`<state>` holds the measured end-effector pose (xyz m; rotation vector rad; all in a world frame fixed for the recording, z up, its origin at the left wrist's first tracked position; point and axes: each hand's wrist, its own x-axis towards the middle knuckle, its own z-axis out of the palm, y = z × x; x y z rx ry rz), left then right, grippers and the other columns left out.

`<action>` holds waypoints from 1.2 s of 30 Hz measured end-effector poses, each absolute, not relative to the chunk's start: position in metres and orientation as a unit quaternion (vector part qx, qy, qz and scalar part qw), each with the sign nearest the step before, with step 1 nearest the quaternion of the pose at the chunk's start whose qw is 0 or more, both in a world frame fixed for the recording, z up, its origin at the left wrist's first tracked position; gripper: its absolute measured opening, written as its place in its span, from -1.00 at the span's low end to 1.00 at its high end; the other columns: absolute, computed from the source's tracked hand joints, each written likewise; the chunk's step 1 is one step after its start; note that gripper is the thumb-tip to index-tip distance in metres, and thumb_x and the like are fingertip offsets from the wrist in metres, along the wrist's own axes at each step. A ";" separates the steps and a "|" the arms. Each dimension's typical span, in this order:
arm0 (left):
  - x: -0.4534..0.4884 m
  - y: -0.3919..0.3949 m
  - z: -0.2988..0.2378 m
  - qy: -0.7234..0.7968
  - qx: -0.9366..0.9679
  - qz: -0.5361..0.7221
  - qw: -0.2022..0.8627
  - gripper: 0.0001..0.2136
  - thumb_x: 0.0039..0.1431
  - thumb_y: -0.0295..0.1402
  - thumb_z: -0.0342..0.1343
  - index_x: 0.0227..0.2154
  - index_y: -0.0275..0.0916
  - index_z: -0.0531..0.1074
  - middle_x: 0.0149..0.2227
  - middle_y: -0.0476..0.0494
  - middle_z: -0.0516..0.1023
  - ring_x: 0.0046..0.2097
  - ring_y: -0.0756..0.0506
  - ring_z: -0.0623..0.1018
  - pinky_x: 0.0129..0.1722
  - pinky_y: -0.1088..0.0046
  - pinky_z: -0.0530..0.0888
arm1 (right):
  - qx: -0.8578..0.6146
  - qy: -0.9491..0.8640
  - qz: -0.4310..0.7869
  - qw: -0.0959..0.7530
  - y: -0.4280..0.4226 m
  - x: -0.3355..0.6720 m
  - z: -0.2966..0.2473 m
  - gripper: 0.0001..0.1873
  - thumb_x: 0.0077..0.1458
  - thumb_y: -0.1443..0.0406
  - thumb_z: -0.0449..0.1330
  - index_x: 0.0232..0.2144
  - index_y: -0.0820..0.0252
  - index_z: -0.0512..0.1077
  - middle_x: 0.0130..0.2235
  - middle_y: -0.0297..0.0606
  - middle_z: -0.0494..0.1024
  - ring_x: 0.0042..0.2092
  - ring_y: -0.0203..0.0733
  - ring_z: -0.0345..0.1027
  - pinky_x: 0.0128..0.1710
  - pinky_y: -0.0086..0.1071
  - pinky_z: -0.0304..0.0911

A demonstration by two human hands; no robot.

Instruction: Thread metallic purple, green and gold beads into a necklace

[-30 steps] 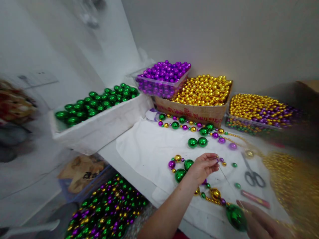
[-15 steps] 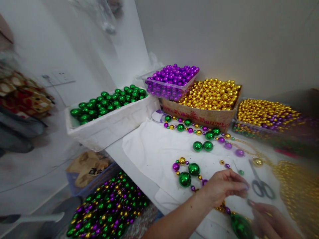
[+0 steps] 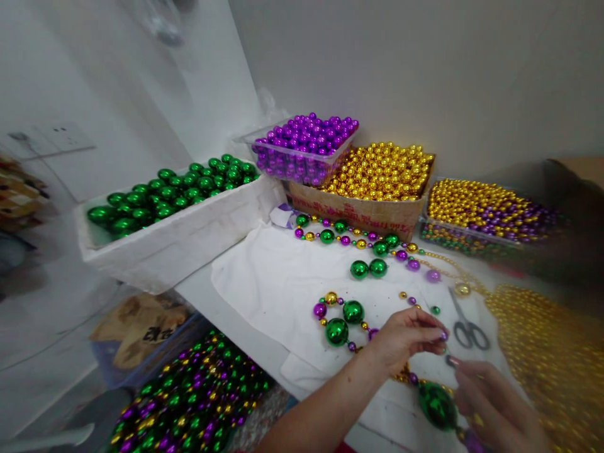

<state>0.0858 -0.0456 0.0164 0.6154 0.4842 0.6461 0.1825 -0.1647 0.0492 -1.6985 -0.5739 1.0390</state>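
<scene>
Across the worktop (image 3: 221, 314) lies a white cloth (image 3: 264, 283). Along its far side, the foam box (image 3: 189, 245) of green beads and the cardboard box (image 3: 358, 217) of gold ones are well filled, so plenty seems unstrung.

Of the two strands on the cloth, the near strand (image 3: 336, 332) looks partly made up: its left part is threaded and bent into a loop, while loose beads lie beyond the hands, apparently not yet joined. The far strand (image 3: 327, 236), by the boxes, also has a long threaded run.

The near strand is shiny, mixing big green beads with smaller gold and purple ones. It passes behind the left forearm, which hides whether it runs unbroken to the large green bead (image 3: 438, 406) at the near right.

The left hand (image 3: 401, 340) has its fingers drawn close together, a purple spot at their tips; whether they grip a bead I cannot tell. The right hand (image 3: 491, 396), just beside the large green bead, is blurred, so its grip cannot be told.

Right of the left hand lie scissors (image 3: 472, 335). Smallest are the loose beads, among them a gold bead (image 3: 402, 294) and a green bead (image 3: 435, 310).
</scene>
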 end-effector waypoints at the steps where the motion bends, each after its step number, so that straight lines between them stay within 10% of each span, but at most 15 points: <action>1: 0.086 -0.046 0.016 0.231 0.295 0.309 0.874 -0.67 -0.24 -0.32 0.37 -0.39 -0.37 0.44 -0.34 -0.15 0.52 -0.42 0.03 0.49 -0.31 0.44 0.41 | -0.705 -0.240 0.427 0.513 -0.165 0.183 0.049 -0.51 -0.18 -0.07 0.28 -0.31 0.12 0.35 -0.60 -0.38 0.33 -0.56 -0.31 0.22 -0.70 -0.55 -0.06; 11: 0.090 -0.053 0.024 0.264 0.310 0.305 0.861 -0.72 -0.17 -0.27 0.32 -0.45 -0.35 0.43 -0.36 -0.16 0.53 -0.40 0.00 0.49 -0.39 0.48 0.38 | -0.711 -0.312 0.378 0.505 -0.164 0.191 0.040 -0.58 -0.07 -0.04 0.21 -0.28 0.12 0.35 -0.54 -0.36 0.44 -0.47 -0.29 0.29 -0.56 -0.54 0.13; 22: 0.106 -0.056 0.040 0.259 0.379 0.352 0.816 -0.82 -0.15 -0.33 0.31 -0.50 -0.33 0.49 -0.30 -0.12 0.53 -0.31 0.03 0.44 -0.23 0.49 0.31 | -0.751 -0.396 0.324 0.418 -0.171 0.222 0.031 -0.47 -0.06 -0.10 0.15 -0.10 0.00 0.45 0.03 -0.31 0.44 0.04 -0.08 0.29 -0.04 -0.37 0.26; 36: 0.116 -0.036 0.061 0.189 0.538 0.295 0.766 -0.80 0.03 -0.30 0.18 -0.29 -0.29 0.50 -0.19 -0.16 0.53 -0.15 -0.05 0.46 -0.12 0.41 0.34 | -0.694 -0.418 0.281 0.515 -0.151 0.236 0.058 -0.83 -0.03 0.18 0.26 -0.47 0.15 0.53 -0.40 -0.30 0.48 -0.30 -0.19 0.33 -0.25 -0.35 0.19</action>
